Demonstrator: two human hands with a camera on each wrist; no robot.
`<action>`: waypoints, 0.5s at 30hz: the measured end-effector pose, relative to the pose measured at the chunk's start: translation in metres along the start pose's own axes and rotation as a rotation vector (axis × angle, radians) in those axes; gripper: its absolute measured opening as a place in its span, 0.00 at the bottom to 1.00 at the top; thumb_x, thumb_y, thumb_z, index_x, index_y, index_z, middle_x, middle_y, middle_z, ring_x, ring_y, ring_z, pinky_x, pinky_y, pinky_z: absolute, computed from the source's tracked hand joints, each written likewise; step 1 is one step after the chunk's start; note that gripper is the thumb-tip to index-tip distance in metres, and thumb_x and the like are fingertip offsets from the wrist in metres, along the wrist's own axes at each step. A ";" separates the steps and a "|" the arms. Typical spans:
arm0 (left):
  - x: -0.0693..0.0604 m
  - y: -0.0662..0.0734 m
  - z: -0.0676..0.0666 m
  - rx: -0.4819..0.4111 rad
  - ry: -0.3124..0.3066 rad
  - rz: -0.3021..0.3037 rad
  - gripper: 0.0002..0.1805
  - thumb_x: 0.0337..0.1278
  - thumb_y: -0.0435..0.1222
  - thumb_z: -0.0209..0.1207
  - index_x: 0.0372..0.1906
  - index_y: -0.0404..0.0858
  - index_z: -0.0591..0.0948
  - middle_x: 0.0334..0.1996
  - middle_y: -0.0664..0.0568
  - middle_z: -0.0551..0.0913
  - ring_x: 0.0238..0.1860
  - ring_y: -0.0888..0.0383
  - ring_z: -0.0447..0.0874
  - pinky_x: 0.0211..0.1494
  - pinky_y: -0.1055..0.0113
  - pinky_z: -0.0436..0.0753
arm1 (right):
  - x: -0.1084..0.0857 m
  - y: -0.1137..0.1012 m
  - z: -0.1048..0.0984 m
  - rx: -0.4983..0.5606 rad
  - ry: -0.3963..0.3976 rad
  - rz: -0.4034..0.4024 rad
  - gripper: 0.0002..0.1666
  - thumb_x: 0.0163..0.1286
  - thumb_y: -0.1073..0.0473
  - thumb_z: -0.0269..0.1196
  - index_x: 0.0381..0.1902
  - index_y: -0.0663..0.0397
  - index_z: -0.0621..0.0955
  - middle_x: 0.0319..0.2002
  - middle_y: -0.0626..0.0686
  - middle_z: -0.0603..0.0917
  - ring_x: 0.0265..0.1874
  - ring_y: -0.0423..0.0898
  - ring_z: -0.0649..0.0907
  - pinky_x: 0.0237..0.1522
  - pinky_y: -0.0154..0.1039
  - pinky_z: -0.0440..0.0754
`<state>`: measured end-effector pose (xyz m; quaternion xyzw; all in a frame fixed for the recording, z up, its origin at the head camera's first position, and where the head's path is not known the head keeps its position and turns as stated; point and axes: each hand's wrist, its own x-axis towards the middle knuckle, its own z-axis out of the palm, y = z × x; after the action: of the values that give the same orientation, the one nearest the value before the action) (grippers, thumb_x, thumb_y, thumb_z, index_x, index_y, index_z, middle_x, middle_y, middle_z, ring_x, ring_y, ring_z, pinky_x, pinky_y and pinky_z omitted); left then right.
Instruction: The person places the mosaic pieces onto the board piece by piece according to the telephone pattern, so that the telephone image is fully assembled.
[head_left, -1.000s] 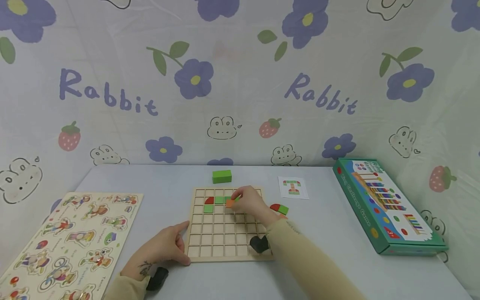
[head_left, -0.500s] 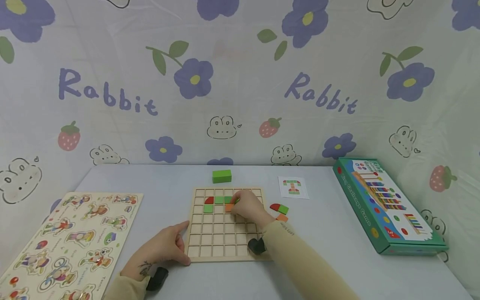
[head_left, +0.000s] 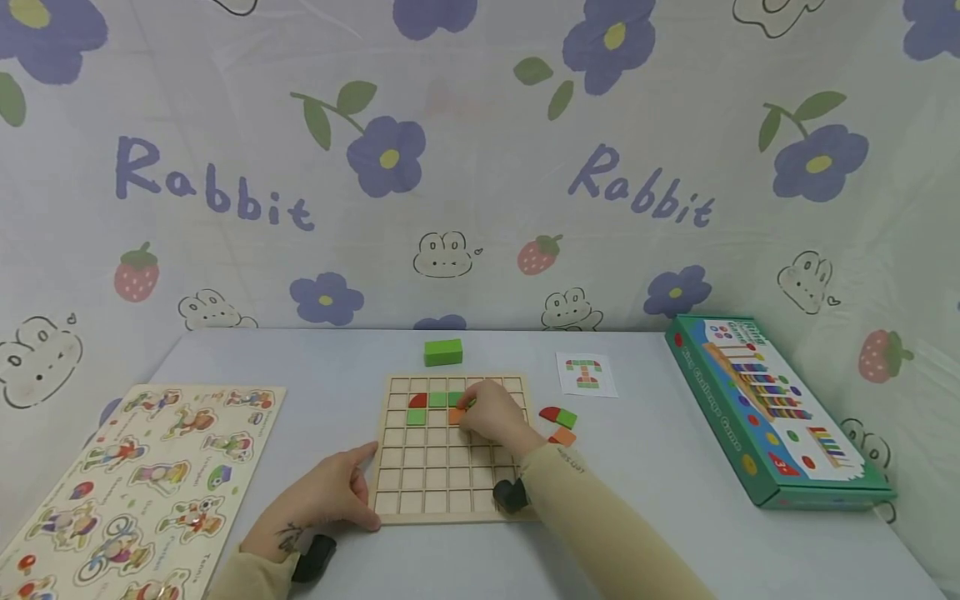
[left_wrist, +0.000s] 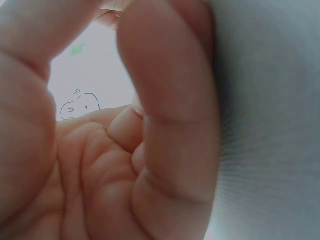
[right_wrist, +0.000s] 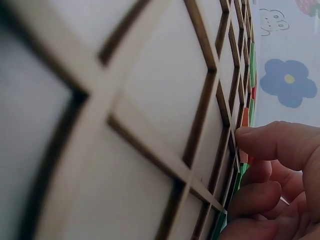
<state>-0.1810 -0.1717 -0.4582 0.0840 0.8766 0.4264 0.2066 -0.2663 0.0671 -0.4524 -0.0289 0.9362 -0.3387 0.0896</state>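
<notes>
A wooden grid board [head_left: 412, 479] lies flat on the table in the head view. My left hand [head_left: 333, 493] touches its left edge with thumb and index finger; the left wrist view shows mostly the palm and bent fingers. My right hand [head_left: 495, 412] is over the upper middle of the board, its fingertips at an orange square tile [head_left: 454, 416] in a cell. In the right wrist view the thumb [right_wrist: 267, 140] meets this orange tile [right_wrist: 245, 118]. A red quarter-circle tile [head_left: 418, 401] and green square tiles [head_left: 437, 400] fill nearby cells. Some cells are hidden under the right hand.
Right of the board lie a red tile [head_left: 550, 413], a green tile [head_left: 566, 419] and an orange tile [head_left: 562, 436]. Behind it are a green block [head_left: 443, 353] and a pattern card [head_left: 587, 375]. A picture puzzle board [head_left: 161, 475] lies left, a green game box [head_left: 780, 417] right.
The orange tile has come down and toward me into its cell. My right hand has shifted slightly left, uncovering more of the loose orange tile. The left hand stays put.
</notes>
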 end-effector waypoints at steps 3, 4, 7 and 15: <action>0.000 0.000 0.000 0.004 0.002 -0.006 0.59 0.20 0.29 0.75 0.69 0.30 0.57 0.16 0.51 0.75 0.17 0.61 0.68 0.20 0.69 0.66 | -0.001 0.000 0.000 0.022 -0.004 -0.001 0.16 0.46 0.65 0.67 0.37 0.50 0.84 0.41 0.50 0.82 0.31 0.45 0.74 0.29 0.36 0.70; 0.000 0.000 0.000 0.007 0.001 -0.007 0.59 0.21 0.29 0.75 0.69 0.30 0.57 0.16 0.51 0.75 0.17 0.61 0.68 0.20 0.69 0.66 | -0.002 0.000 -0.001 0.046 -0.008 -0.005 0.16 0.46 0.65 0.67 0.37 0.50 0.84 0.41 0.51 0.82 0.31 0.45 0.75 0.29 0.36 0.71; -0.001 0.000 -0.001 0.016 0.000 -0.007 0.59 0.21 0.30 0.75 0.69 0.30 0.57 0.16 0.51 0.75 0.17 0.61 0.68 0.20 0.69 0.66 | -0.005 0.001 -0.009 0.151 -0.015 -0.031 0.18 0.49 0.65 0.67 0.41 0.53 0.83 0.41 0.53 0.80 0.32 0.46 0.74 0.30 0.36 0.72; 0.000 0.000 -0.001 0.016 -0.003 -0.014 0.59 0.21 0.30 0.75 0.69 0.31 0.57 0.16 0.51 0.75 0.17 0.61 0.68 0.20 0.69 0.66 | -0.030 0.020 -0.066 0.400 0.042 -0.014 0.21 0.54 0.64 0.65 0.48 0.56 0.80 0.29 0.53 0.76 0.24 0.45 0.70 0.28 0.39 0.71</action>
<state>-0.1814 -0.1720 -0.4575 0.0801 0.8802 0.4179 0.2103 -0.2489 0.1275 -0.4104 -0.0098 0.8516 -0.5192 0.0719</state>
